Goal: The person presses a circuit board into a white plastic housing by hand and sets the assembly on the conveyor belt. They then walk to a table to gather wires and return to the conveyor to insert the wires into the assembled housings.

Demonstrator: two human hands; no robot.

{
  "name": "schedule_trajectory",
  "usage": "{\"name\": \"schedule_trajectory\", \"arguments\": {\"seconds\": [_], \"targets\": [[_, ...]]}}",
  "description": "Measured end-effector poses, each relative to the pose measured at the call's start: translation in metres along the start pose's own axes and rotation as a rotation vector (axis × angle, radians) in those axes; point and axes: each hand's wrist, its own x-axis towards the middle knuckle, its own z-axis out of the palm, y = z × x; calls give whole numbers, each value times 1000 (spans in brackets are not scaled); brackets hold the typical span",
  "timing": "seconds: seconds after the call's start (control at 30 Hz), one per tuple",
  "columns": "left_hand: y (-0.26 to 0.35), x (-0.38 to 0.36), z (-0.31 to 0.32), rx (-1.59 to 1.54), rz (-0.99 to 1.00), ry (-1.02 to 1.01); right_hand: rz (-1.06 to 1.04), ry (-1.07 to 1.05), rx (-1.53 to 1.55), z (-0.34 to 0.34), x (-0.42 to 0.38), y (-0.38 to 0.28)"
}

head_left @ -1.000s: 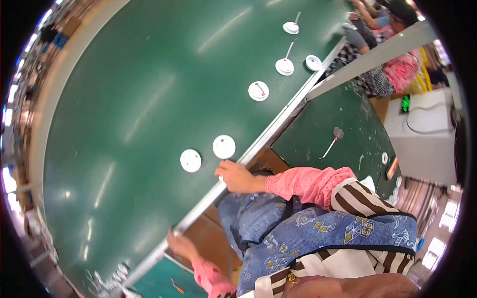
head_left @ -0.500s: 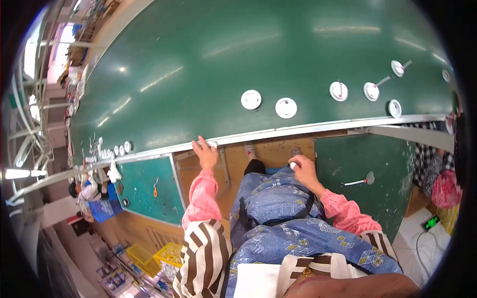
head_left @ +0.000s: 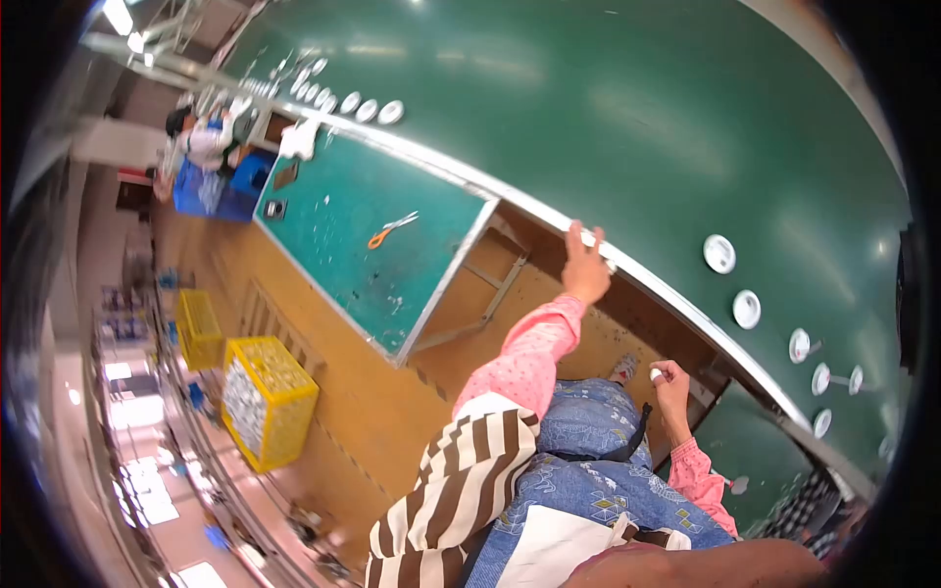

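Note:
My left hand (head_left: 586, 269) rests with fingers stretched and apart on the white edge (head_left: 549, 217) of the long green table (head_left: 608, 127). A bit of white shows at its thumb side. Lower right, in front of my apron (head_left: 593, 426), my right hand (head_left: 672, 390) is raised with curled fingers. Something small and white (head_left: 655, 375) shows at its thumb and fingertips; I cannot tell whether it is held or worn. Nearest on the table lie a round white disc-like part (head_left: 718, 254) and a second such disc (head_left: 747, 309).
More white discs (head_left: 800, 345), some with stalks or wires, line the edge to the right. Another row (head_left: 368, 110) stands far left. Orange-handled scissors (head_left: 382, 236) lie on the lower green side table (head_left: 343, 235). A yellow crate (head_left: 279, 402) stands on the floor. A person (head_left: 206, 142) sits far left.
My view has turned left, so the side table and crates show larger and the discs sit farther right. My left hand has stayed at the table edge; my right hand remains curled near the apron.

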Motion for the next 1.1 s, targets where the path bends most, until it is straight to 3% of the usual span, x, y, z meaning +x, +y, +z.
{"name": "schedule_trajectory", "arguments": {"seconds": [0.07, 0.13, 0.17, 0.2, 0.23, 0.27, 0.37, 0.43, 0.57, 0.67, 0.77, 0.87, 0.93, 1.03, 1.1], "targets": [[-14, -18, -31, -188, 57, -72, -54, -57, -57, 34, 9, -18], [-48, -59, -37, -455, 167, 105, -57, -100, -74, 70, 11, -35], [-73, -85, -38, -619, 188, 98, -67, -129, -83, 91, 16, -46], [-94, -117, -60, -660, 69, -31, -46, -156, -97, 112, 16, -53], [-125, -147, -61, -612, 76, -33, -9, -187, -105, 134, 13, -64], [-146, -175, -94, -565, -55, -200, 11, -249, -121, 157, 6, -74], [-234, -268, -103, -533, -355, -64, 24, -450, -198, 217, -6, -90], [-273, -316, -117, -424, -617, -85, -39, -602, -320, 249, -11, -107], [-312, -391, -105, -446, -885, 298, -95, -811, -422, 311, 13, -105], [-314, -424, -109, -588, -992, 401, -241, -908, -480, 352, -1, -112], [-350, -457, -80, -742, -1019, 325, -360, -1045, -495, 404, -33, -121], [-387, -490, -88, -606, -928, 342, -262, -1245, -572, 449, -64, -109], [-451, -531, -64, -698, -1091, 166, -172, -1348, -602, 486, -79, -107], [-554, -588, -70, -756, -1197, 193, -189, -1261, -562, 561, -86, -111], [-603, -616, -97, -812, -1292, 243, 42, -1093, -522, 610, -98, -114]]}}
